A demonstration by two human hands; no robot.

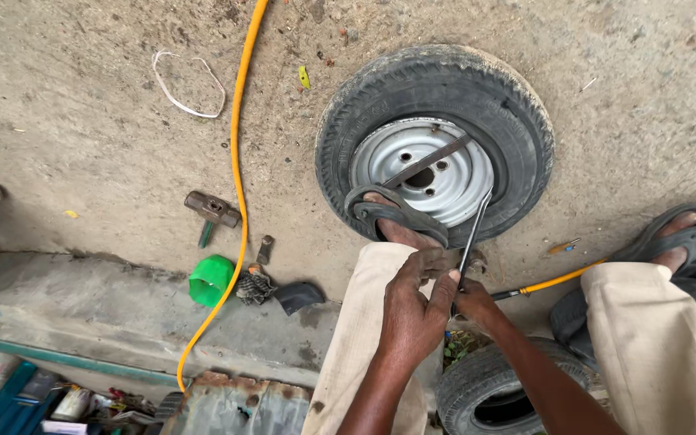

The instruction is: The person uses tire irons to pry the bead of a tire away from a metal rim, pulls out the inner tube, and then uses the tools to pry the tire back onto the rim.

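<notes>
A thin metal lever [474, 234] is gripped at its near end by both hands; its far tip is set between the tyre [437, 137] and the grey steel rim [453, 189], at the rim's near-right edge. The left hand [414, 302] is wrapped round the lever's lower part, fingers curled together and clamped on it. The right hand [470, 300] is seen just right of it, touching the left, fingers closed on the same lever, though mostly hidden behind the left hand. The wheel is laid flat on the concrete ground [82, 121], centre-right and far of the hands. A flat rusty bar [427, 161] is laid across the rim's hub holes. The tyre's near sidewall is pressed by a sandalled foot [396, 217]; the other sandalled foot [682, 238] is planted on the ground, well right. A second tyre [497, 387] is seen near, under the forearms. A yellow hose [239, 161] is run from far to near on the left of the wheel, with another stretch right of the hands. Left of the hose a hammer [213, 211] is laid down; near it, a green cup-like part [209, 280], a rag and a black rubber piece [298, 296]. A loop of white cord [187, 84] is left far-left.
</notes>
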